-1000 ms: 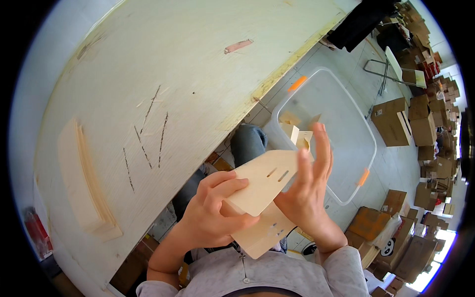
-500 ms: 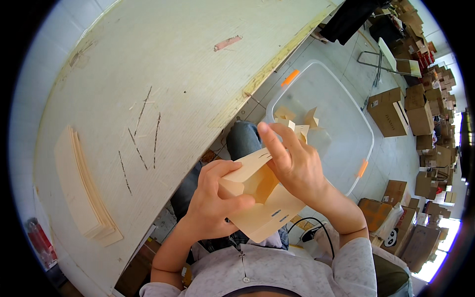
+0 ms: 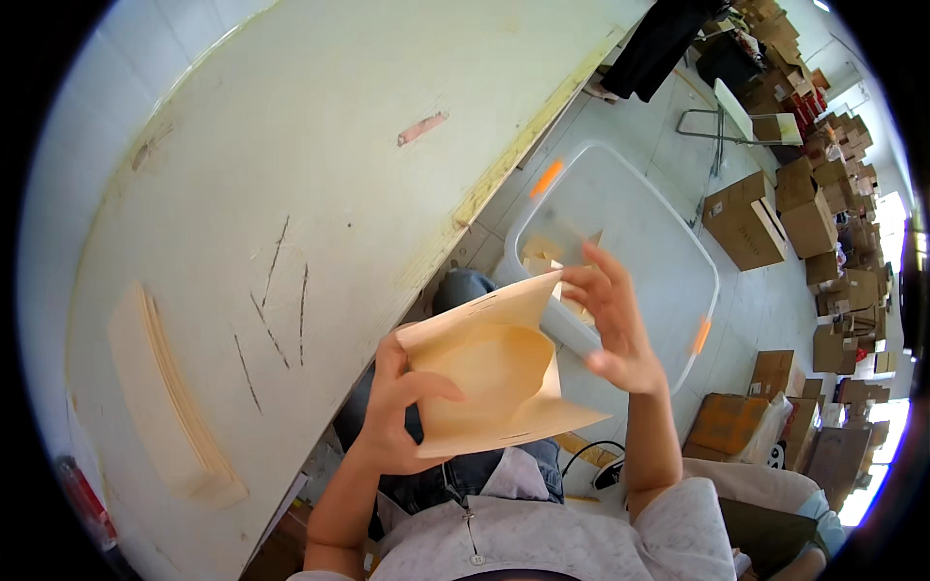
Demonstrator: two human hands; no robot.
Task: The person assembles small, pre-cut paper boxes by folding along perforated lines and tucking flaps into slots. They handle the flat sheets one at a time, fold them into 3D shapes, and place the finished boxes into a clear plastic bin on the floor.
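Note:
A cream cardboard box (image 3: 489, 373), partly folded, is held above my lap with its hollow inside facing up. My left hand (image 3: 392, 412) grips its left side, the thumb reaching over the inner wall and the fingers around the outside. Thin slits show along its upper and lower flaps, which spread apart toward the right. Beside the box's right end, my right hand (image 3: 620, 334) is raised with its fingers apart and holds nothing. A little motion blur softens that hand. On the table at the left lies a stack of flat cream card blanks (image 3: 179, 407).
The pale worktable (image 3: 320, 116), with dark scratches, ends in a slanting edge by my knees. A clear plastic tub (image 3: 683, 218) with orange handles stands on the floor, several cream card pieces (image 3: 541, 257) inside. Brown cartons (image 3: 746, 223) fill the right. A person's dark-trousered leg (image 3: 664, 48) is at the top.
My right hand has let go of the box and moved right, its fingers spreading. The box has turned and its flaps have opened wider, while my left hand keeps hold.

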